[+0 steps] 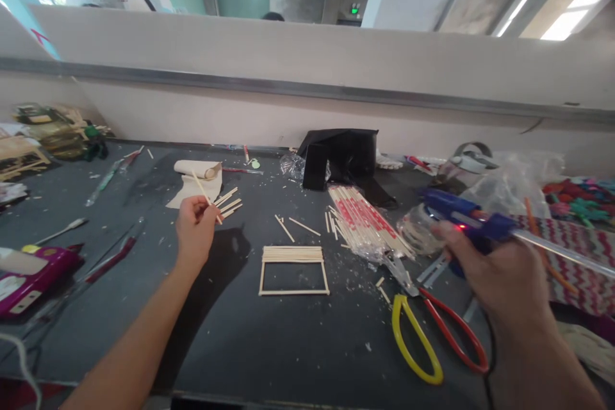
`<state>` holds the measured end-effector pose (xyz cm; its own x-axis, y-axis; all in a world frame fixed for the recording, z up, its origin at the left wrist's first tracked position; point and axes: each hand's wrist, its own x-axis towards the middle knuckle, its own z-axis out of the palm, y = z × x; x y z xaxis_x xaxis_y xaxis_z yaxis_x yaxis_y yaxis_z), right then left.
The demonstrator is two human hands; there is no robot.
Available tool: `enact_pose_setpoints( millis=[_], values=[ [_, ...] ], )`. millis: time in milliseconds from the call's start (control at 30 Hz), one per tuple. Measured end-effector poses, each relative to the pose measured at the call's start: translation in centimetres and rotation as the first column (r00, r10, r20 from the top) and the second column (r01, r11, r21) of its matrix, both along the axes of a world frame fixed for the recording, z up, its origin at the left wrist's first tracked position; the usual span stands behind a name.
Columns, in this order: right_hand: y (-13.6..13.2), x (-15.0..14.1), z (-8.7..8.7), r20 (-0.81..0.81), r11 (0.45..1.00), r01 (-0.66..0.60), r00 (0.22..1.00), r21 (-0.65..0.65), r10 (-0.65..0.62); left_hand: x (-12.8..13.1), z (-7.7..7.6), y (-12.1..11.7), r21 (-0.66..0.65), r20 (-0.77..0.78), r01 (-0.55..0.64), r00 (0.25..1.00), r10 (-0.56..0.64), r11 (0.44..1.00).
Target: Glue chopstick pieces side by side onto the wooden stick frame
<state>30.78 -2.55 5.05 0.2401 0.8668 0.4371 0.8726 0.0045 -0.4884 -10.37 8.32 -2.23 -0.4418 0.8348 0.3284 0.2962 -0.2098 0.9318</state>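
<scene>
Head view: at left of centre, my left hand pinches 1 thin wooden stick between thumb and fingers, the stick tilted and raised above the dark table. At the right, my right hand is wrapped around a blue glue gun, its red light lit and its nose aimed toward the upper left; blur hides whether a finger presses the trigger. To work well here, I judge it best to treat the nozzle as hot, keep the pinching fingertips clear of it, lay only small dabs of glue near the stick's 2 ends, and press the stick straight before the glue sets. The stick frame lies flat just below the centre of the picture, touched by neither hand. It is a pale, wide rectangle with several sticks packed side by side along its upper edge, 1 bar down each side and 1 along the bottom; the lower part is open, showing dark tabletop. Loose sticks fan out beside my left hand, and red-and-yellow-handled cutters lie at lower right.
</scene>
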Motion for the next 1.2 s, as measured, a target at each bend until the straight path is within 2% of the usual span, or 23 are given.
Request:
enact_pose_setpoints(
  millis=[33,67,133,233,300,333,467,600,1033,1133,1200],
  values=[
    [-0.1,-1.5,0.1,-0.172,0.995,-0.084,0.982,-0.055,0.073,0.1,-0.1,0.0,0.002,0.038,0.013,0.999,-0.013,1.000],
    [-0.1,-3.1,0.1,-0.343,0.971,-0.223,0.922,-0.088,0.181,0.2,-0.2,0.0,0.001,0.065,0.023,0.998,-0.023,1.000],
    [0.4,-6.4,-0.3,-0.548,0.858,-0.476,0.778,-0.192,0.309,0.3,-0.4,0.0,-0.002,0.080,0.042,0.996,-0.042,0.999],
    [1.3,-10.5,-1.7,-0.655,0.680,-0.676,0.654,-0.284,0.377,0.4,-0.5,-0.1,-0.003,0.050,0.067,0.996,-0.067,0.998],
    [1.6,-12.3,-2.8,-0.678,0.618,-0.730,0.614,-0.293,0.404,0.4,-0.6,-0.1,0.005,0.032,0.087,0.996,-0.087,0.996],
    [1.7,-12.9,-3.3,-0.678,0.606,-0.739,0.609,-0.295,0.412,0.4,-0.6,-0.1,0.010,0.024,0.093,0.995,-0.094,0.996],
    [1.6,-14.0,-4.5,-0.645,0.616,-0.722,0.639,-0.315,0.420,0.5,-0.5,-0.1,0.022,0.002,0.107,0.994,-0.107,0.994],
    [1.5,-14.2,-4.7,-0.599,0.629,-0.707,0.667,-0.323,0.442,0.8,-0.4,-0.2,0.011,-0.013,0.109,0.994,-0.109,0.994],
    [2.1,-15.5,-3.1,-0.575,0.618,-0.704,0.682,-0.350,0.451,1.0,-0.7,-0.3,-0.052,-0.073,0.124,0.989,-0.128,0.991],
    [2.1,-15.7,-3.2,-0.589,0.608,-0.709,0.677,-0.359,0.442,1.3,-0.5,-0.5,-0.105,-0.012,0.199,0.979,-0.202,0.974],
    [2.1,-15.7,-3.4,-0.586,0.609,-0.706,0.681,-0.362,0.440,1.6,-0.3,-0.8,-0.178,0.038,0.324,0.946,-0.323,0.929]
  ],
)
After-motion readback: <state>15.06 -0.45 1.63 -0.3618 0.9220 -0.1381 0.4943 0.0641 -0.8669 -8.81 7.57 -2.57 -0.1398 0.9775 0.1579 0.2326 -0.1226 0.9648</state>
